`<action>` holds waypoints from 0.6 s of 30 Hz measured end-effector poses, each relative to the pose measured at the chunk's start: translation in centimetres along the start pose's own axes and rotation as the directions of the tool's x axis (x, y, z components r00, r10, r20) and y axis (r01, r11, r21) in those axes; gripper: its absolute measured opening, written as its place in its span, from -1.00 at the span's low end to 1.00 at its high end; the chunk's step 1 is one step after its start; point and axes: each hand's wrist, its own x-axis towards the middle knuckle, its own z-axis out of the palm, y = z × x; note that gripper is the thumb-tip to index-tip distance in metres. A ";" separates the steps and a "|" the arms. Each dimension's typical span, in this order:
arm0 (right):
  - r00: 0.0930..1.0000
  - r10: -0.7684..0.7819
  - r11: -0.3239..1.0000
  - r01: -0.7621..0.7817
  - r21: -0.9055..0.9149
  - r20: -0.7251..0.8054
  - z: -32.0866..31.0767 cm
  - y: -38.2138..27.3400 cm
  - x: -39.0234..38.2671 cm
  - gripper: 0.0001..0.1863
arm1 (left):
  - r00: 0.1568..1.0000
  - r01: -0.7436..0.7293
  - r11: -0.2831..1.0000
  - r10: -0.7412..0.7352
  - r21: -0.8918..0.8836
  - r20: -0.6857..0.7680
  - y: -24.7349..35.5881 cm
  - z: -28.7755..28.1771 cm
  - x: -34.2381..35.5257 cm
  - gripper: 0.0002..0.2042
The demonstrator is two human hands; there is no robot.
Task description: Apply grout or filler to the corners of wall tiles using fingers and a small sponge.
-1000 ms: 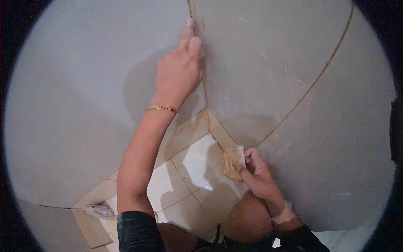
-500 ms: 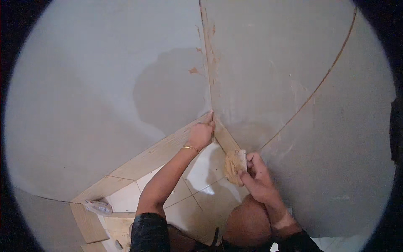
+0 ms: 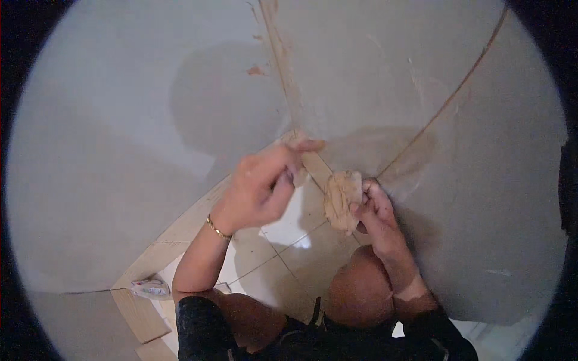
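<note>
My left hand (image 3: 259, 183) is raised in front of the wall corner, slightly blurred. Its index finger points to the right with filler-coloured smears at the tip, and the other fingers are curled with nothing seen in them. My right hand (image 3: 378, 213) grips the edge of a small flat pale spreader plate (image 3: 343, 201) between thumb and fingers. A thick layer of tan filler paste covers its face. Behind my left hand the wooden-look skirting (image 3: 201, 210) meets the corner joint (image 3: 282, 69), which is streaked with tan filler.
Grey walls rise on both sides; a brown line (image 3: 448, 129) curves down the right one. Below lies a white tiled floor (image 3: 277, 265). A clear plastic bag (image 3: 152, 289) lies by the skirting at the lower left. My bent knees (image 3: 361, 283) are close beneath my hands.
My left hand has come away from the bottom of the corner, back toward me, its finger turning right. My right hand has lifted the spreader plate a little higher in view. The view has shifted slightly.
</note>
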 end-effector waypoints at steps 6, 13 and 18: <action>0.996 0.090 0.995 -0.090 0.029 0.014 0.3 -0.2 0.1 -0.75 | 0.944 -0.174 0.979 0.134 0.108 0.301 0.8 0.3 -1.8 -0.79; 0.996 0.087 0.995 -0.088 0.053 0.024 0.1 0.2 0.7 -0.76 | 0.968 -0.013 0.989 0.049 -0.144 0.247 -1.3 0.7 -2.1 -0.79; 0.996 0.083 0.994 -0.080 0.074 -0.040 0.0 0.6 0.4 -0.73 | 0.959 0.278 0.949 -0.283 -0.147 -0.008 -6.2 2.3 -0.6 -0.82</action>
